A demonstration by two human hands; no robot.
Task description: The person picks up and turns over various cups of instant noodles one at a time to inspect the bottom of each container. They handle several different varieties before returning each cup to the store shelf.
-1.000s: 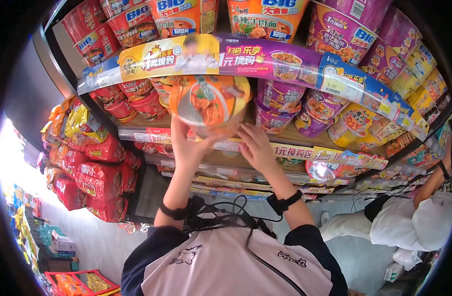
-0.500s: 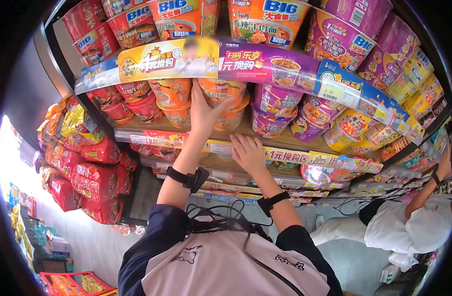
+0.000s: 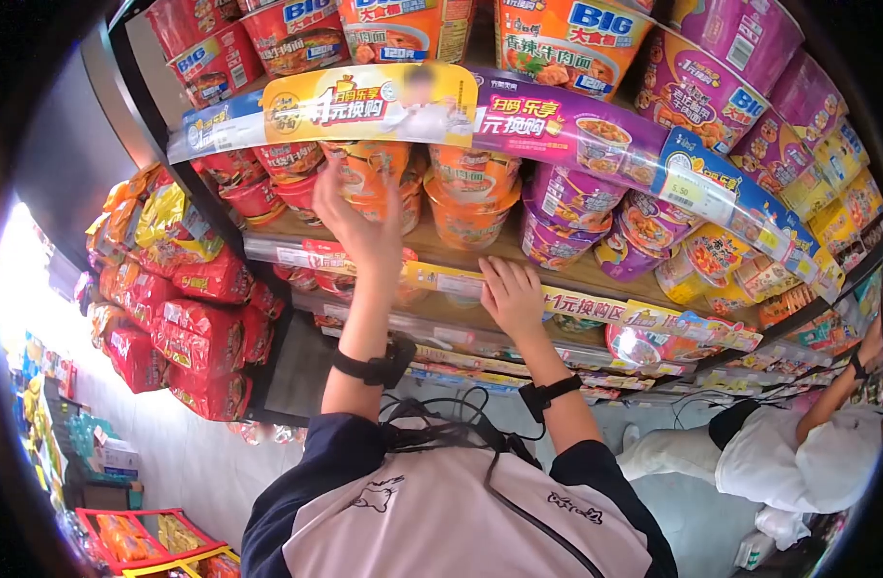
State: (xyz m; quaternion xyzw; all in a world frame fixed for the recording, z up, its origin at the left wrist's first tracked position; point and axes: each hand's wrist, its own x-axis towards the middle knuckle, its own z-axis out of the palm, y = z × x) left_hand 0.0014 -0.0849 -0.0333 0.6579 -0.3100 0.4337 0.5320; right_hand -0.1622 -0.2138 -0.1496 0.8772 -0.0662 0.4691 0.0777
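Observation:
My left hand [image 3: 359,222] is raised in front of the stacked orange instant noodle tubs [image 3: 369,178], thumb and fingers apart and slightly blurred, with nothing in it. To its right, another orange tub stack [image 3: 473,197] stands apart from my fingers. My right hand [image 3: 512,294] lies over the shelf's front label strip [image 3: 595,305], fingers stretched out side by side and holding nothing. Further right on the same shelf are purple noodle tubs [image 3: 568,207]; red tubs [image 3: 253,197] stand on the left.
A curved promotional strip [image 3: 528,120] fronts the upper shelf of large noodle tubs [image 3: 571,48]. Red noodle packs [image 3: 200,332] hang at the left beside the shelf's end. Another person in a white top [image 3: 778,458] is at the right. Cables [image 3: 451,409] lie near my chest.
My left hand has drawn back and down from the orange tubs it was reaching between. My right hand still rests on the shelf edge. The view has shifted slightly.

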